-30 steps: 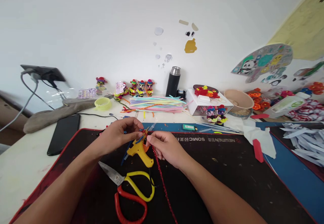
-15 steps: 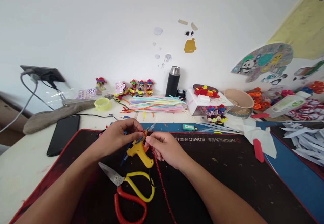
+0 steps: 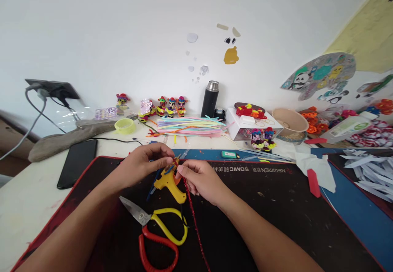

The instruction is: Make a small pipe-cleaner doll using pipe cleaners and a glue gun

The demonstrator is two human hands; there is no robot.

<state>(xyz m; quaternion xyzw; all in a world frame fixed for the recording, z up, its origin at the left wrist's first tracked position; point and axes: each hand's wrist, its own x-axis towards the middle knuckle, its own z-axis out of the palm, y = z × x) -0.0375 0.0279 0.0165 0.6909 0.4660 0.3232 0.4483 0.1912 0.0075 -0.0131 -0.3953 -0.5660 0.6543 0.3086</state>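
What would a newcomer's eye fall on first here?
Likely the scissors, one handle yellow and one red, lying on the black mat in the foreground. Just beyond, the left hand and right hand are close together at the yellow glue gun, a red tinsel strand trailing from the right. Behind, a black thermos stands before the white wall.

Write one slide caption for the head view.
Right hand holding a red glittery strand, left hand close by, a yellow glue gun and scissors on a dark mat.

There are two hands (image 3: 143,164) (image 3: 203,178), one glittery strand (image 3: 192,207), and one glue gun (image 3: 172,187).
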